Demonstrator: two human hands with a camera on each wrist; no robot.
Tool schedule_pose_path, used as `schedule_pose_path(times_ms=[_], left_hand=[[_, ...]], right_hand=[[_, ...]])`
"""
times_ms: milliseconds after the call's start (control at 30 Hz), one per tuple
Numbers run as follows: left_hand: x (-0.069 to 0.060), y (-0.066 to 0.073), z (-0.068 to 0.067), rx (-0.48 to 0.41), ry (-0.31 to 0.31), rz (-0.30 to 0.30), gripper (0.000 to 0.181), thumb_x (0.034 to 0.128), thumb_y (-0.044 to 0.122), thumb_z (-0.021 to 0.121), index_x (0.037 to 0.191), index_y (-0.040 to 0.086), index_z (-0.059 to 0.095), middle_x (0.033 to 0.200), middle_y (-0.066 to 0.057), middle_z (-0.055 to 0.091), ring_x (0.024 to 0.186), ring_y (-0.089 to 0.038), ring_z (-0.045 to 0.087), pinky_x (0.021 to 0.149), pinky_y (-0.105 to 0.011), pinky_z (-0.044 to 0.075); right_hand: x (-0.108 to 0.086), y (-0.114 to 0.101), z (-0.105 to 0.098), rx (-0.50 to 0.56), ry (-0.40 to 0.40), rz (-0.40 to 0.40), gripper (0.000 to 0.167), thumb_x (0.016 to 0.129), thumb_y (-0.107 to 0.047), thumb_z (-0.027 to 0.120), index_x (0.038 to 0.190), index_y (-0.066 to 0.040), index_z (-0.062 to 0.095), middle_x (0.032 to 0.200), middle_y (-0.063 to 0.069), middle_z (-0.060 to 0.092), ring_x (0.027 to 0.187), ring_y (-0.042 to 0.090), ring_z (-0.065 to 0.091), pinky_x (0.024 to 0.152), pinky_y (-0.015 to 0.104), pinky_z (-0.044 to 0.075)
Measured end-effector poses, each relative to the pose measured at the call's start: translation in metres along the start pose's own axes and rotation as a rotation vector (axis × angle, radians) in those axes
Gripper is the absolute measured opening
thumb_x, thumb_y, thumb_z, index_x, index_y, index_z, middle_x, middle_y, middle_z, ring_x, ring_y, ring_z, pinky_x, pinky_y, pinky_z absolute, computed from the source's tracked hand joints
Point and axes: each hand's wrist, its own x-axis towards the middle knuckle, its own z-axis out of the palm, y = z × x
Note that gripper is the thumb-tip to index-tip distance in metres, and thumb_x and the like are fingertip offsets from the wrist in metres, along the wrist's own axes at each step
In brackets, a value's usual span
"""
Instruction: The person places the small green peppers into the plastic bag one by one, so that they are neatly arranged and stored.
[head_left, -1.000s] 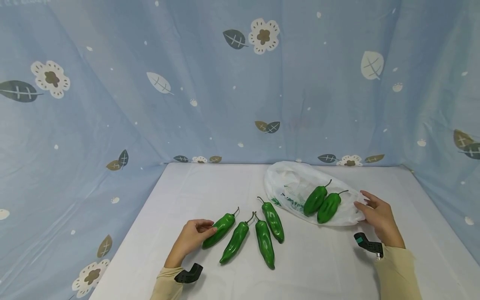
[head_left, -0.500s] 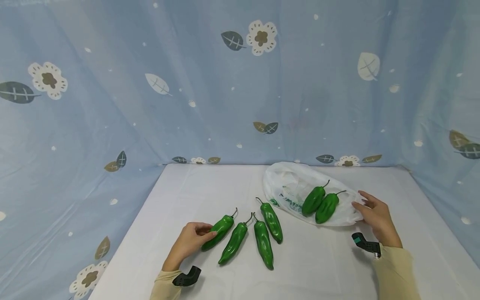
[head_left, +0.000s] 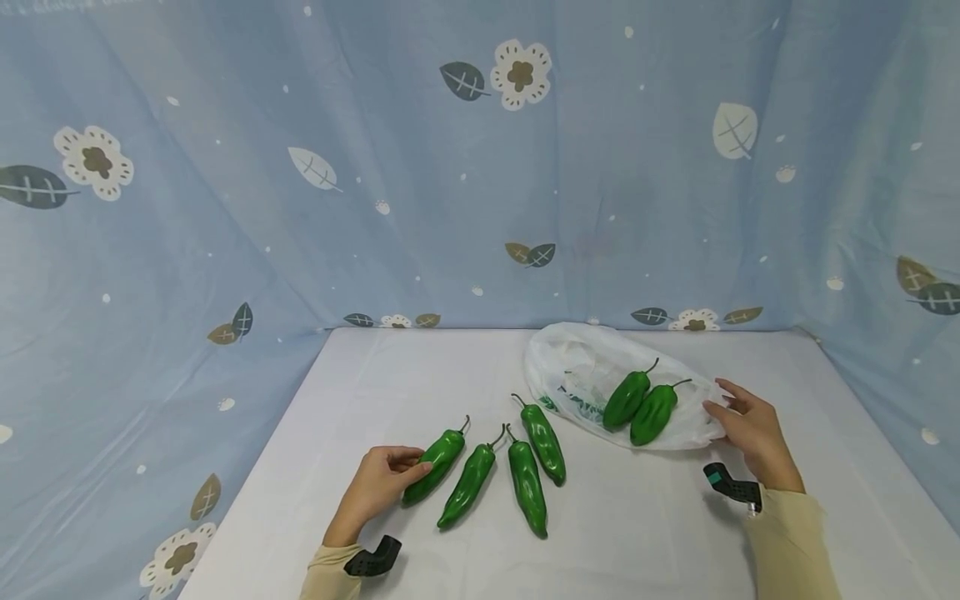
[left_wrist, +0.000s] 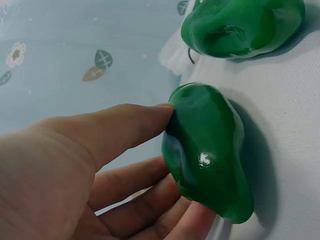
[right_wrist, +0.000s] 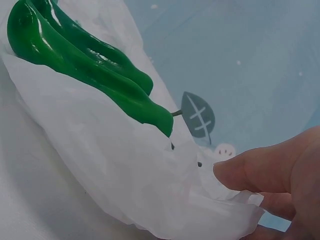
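Observation:
My left hand (head_left: pixel 378 486) holds the leftmost green pepper (head_left: pixel 441 467) between thumb and fingers; in the left wrist view the thumb touches one side of that pepper (left_wrist: pixel 205 150) and the fingers lie behind and under it. At the right, my right hand (head_left: pixel 756 433) pinches the edge of a white plastic bag (head_left: pixel 573 358). Two green peppers (head_left: pixel 626 400) (head_left: pixel 654 414) lie on the bag. The right wrist view shows the bag's edge (right_wrist: pixel 220 215) between thumb and fingers (right_wrist: pixel 277 205).
Three more green peppers (head_left: pixel 467 486) (head_left: pixel 528 487) (head_left: pixel 544 443) lie on the white table (head_left: pixel 615 533) between the left hand and the bag. A blue curtain (head_left: pixel 420 167) with flowers and leaves hangs behind the table and at both sides.
The left hand and its pepper have shifted slightly toward the table's near edge, and the pepper stands a little steeper. The right hand stays at the bag. The view has shifted slightly.

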Motion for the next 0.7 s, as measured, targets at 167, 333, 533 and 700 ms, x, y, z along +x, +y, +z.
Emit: schedule_pose_path(times_ms=[167, 333, 533, 700], left_hand=[[-0.0023, -0.0027, -0.0008, -0.005, 0.023, -0.004, 0.035, 0.0898, 0.028, 0.082, 0.114, 0.004, 0.078, 0.108, -0.011, 0.079, 0.091, -0.016, 0.074, 0.076, -0.026, 0.059], [-0.0036, -0.0036, -0.0014, -0.012, 0.057, -0.025, 0.034, 0.0889, 0.028, 0.083, 0.113, 0.005, 0.079, 0.108, -0.010, 0.079, 0.095, -0.018, 0.075, 0.081, -0.031, 0.061], [-0.0017, -0.0015, -0.0025, -0.032, 0.084, -0.023, 0.031, 0.0891, 0.026, 0.083, 0.112, 0.005, 0.079, 0.106, -0.009, 0.079, 0.094, -0.017, 0.075, 0.080, -0.027, 0.060], [-0.0021, 0.0015, -0.0058, -0.049, 0.108, -0.027, 0.030, 0.0894, 0.024, 0.083, 0.112, 0.005, 0.080, 0.103, -0.007, 0.079, 0.092, -0.016, 0.074, 0.077, -0.022, 0.057]], right_hand=[[0.0011, 0.0003, 0.0012, -0.005, 0.004, 0.000, 0.070, 0.107, -0.029, 0.052, 0.165, -0.006, 0.021, 0.160, 0.041, 0.024, 0.130, 0.046, 0.047, 0.065, 0.013, 0.048], [0.0022, 0.0008, 0.0011, 0.007, 0.004, 0.012, 0.070, 0.106, -0.029, 0.053, 0.165, -0.008, 0.021, 0.162, 0.040, 0.023, 0.130, 0.045, 0.047, 0.064, 0.013, 0.048], [0.0016, -0.0005, -0.0008, -0.010, 0.001, 0.003, 0.070, 0.107, -0.029, 0.052, 0.165, -0.007, 0.021, 0.162, 0.040, 0.022, 0.137, 0.050, 0.044, 0.067, 0.014, 0.048], [0.0022, -0.0002, 0.0005, -0.015, 0.005, 0.012, 0.069, 0.106, -0.028, 0.052, 0.165, -0.008, 0.021, 0.162, 0.040, 0.022, 0.139, 0.051, 0.042, 0.069, 0.015, 0.048]])
